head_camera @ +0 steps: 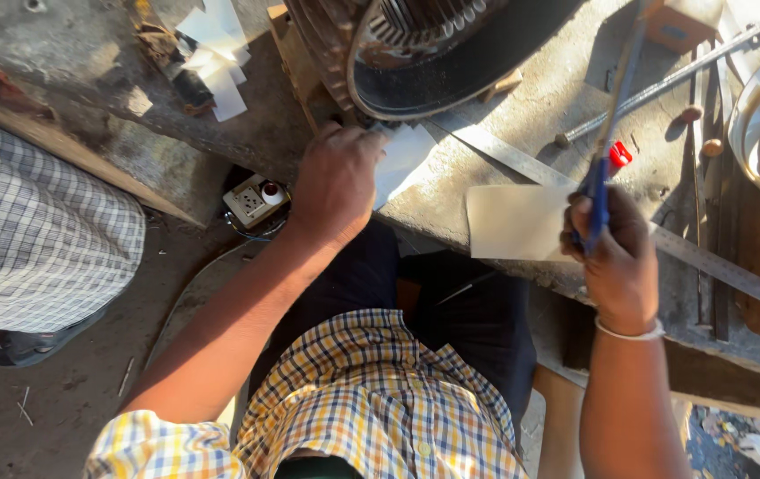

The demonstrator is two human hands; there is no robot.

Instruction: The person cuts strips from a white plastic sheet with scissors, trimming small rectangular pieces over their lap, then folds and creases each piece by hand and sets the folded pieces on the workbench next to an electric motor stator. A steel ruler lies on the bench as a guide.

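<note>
Right hand (615, 257) clamps a blue tool (606, 146), apparently scissors, long axis toward 12 o'clock. Left hand (335, 182), knuckles up, fingers curled, presses paper (402, 155) on worktop (539, 98).

The person wears a short-sleeved checked shirt (371, 399) in yellow, blue and white, with pale buttons down the front, dark trousers (477, 319), and a thin white band (630, 333) around the right wrist.

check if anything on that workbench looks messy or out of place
Torn white paper scraps lie strewn at the bench's far left edge, and a cream sheet overhangs its near edge. A wall socket sits loose on the ground.
</note>
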